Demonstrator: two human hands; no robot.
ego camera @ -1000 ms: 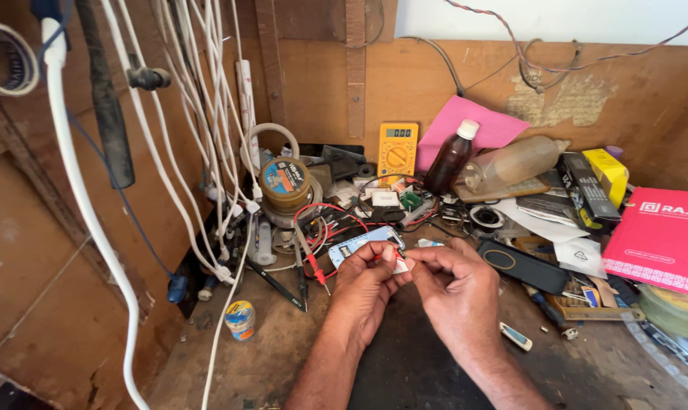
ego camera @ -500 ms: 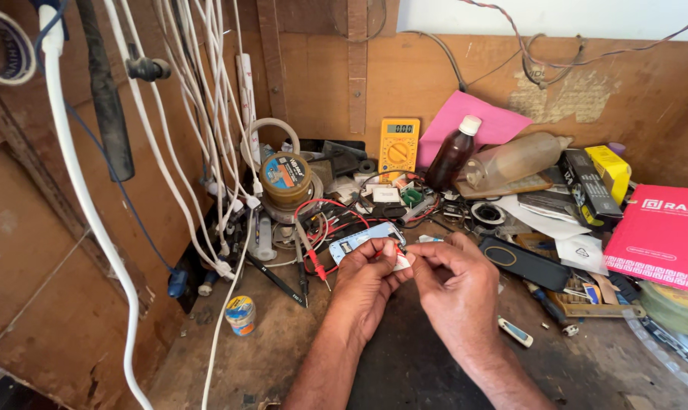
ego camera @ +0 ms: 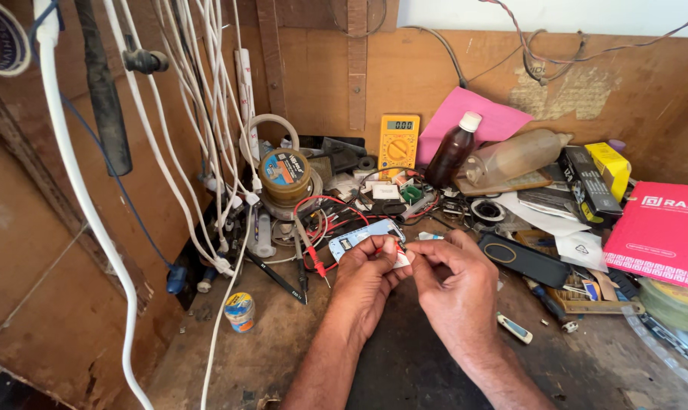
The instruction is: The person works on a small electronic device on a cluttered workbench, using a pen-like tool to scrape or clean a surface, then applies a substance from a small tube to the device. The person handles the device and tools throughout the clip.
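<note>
Right, both hands meet over the middle of the bench, pinching a small white piece between them. The left hand has thumb and forefinger closed on its near edge; the right hand grips the other side with its fingertips, the remaining fingers curled in. What the piece is, I cannot tell, it is too small, though a thin red wire seems to run to it. It looks like fine fiddling work, a part being held steady and worked at the fingertips, and whatever comes after wants a firm pinch and small, careful motions, since the piece is tiny and could easily slip.

Just behind the fingers lies a pale blue, flat phone-like casing, smooth plastic with rounded corners. Red probe leads loop across the scuffed wooden bench, dusty and dark-stained. Further back stand a yellow multimeter leaning on the wall, a round tin of tape or solder, a brown bottle with a white cap and a cloudy plastic bottle on its side. White cables hang at the left; a red box sits far right.
</note>
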